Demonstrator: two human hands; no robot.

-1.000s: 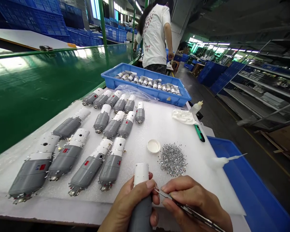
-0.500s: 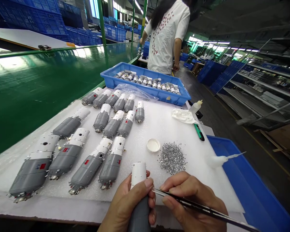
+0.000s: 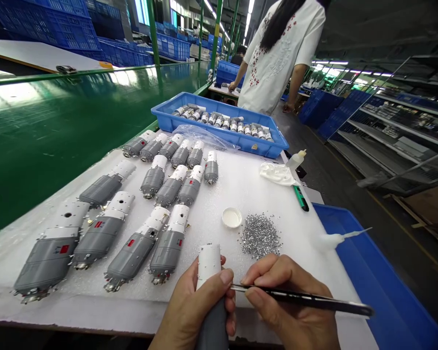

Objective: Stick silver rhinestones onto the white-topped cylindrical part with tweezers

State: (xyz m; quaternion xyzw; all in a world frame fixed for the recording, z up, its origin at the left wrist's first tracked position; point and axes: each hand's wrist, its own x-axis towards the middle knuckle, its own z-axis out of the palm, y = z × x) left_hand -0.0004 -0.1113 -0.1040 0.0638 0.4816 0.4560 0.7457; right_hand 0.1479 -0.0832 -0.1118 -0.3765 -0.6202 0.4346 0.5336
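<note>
Left to right, 14 grey parts (image 3: 170,248) lie in rows at 10 o'clock on the white worktop (image 3: 248,184), laid out side by side. At 6 o'clock, the left hand (image 3: 191,306) grips 1 more grey-and-white part (image 3: 209,265) upright, steadying it, while the right hand (image 3: 284,296) pinches tweezers (image 3: 306,300), their tip at its side, near a heap of silver grains (image 3: 260,236) at 1 o'clock.

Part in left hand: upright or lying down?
Roughly upright: the left hand grips its gray body, with the white end standing above the fingers.
</note>
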